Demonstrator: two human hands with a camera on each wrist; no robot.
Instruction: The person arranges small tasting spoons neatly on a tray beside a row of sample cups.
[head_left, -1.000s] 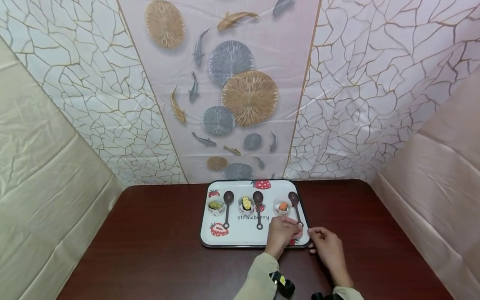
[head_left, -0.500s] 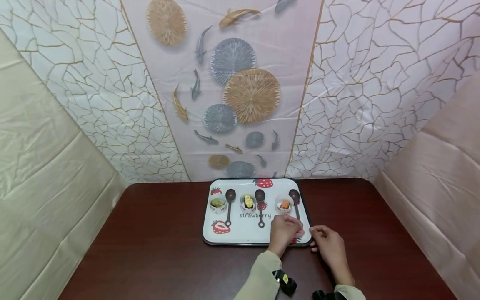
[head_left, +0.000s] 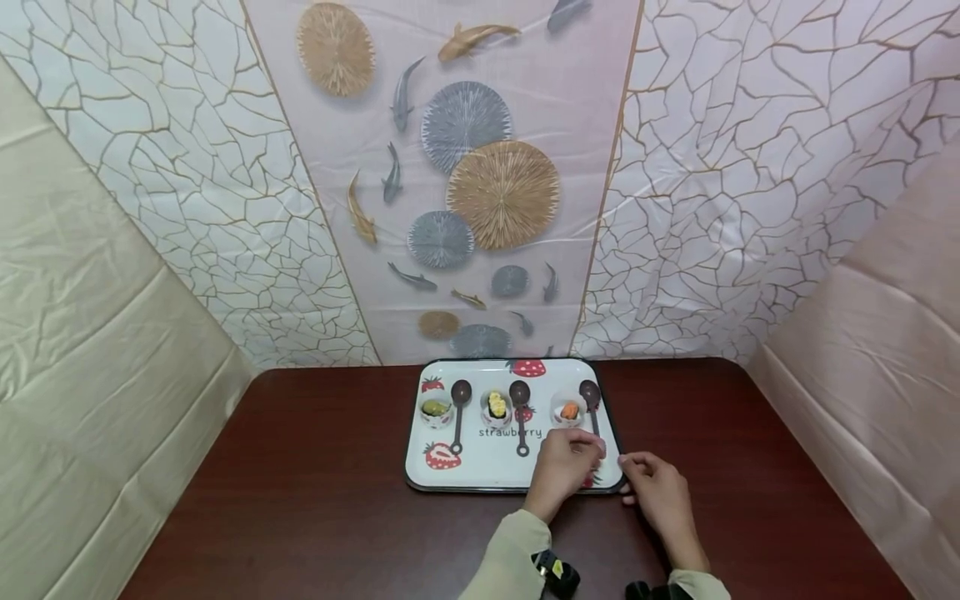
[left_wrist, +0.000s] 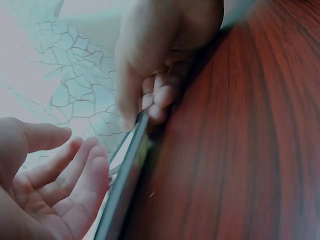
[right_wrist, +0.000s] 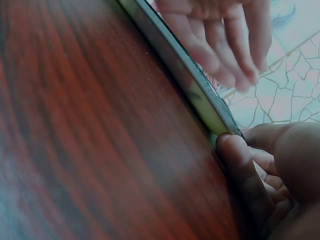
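Note:
My right hand [head_left: 660, 493] pinches the right front corner of a white strawberry-print tray [head_left: 487, 472], thumb above and fingers below the rim [right_wrist: 207, 102]. Over the tray's right front part, my left hand [head_left: 558, 467] has loosely bent fingers with nothing between them. In the left wrist view, a gap shows between its thumb and fingers [left_wrist: 75, 195]. Its fingertips overlap the handle end of the right brown spoon [head_left: 590, 393], hiding that end. Left of this spoon stands a small cup [head_left: 564, 421] holding an orange piece [head_left: 571, 411].
Farther left on the tray lie a middle brown spoon [head_left: 520, 392] and a left one [head_left: 461, 392]. Beside them stand a cup with a yellow-topped piece [head_left: 497, 405] and one with a green piece [head_left: 435, 408]. The dark red table [head_left: 315, 500] meets a patterned cloth backdrop [head_left: 465, 250].
My left hand shifts slightly at the right spoon's handle end, whose ring showed by the fingers a second ago and is now hidden. The right hand stays at the tray corner.

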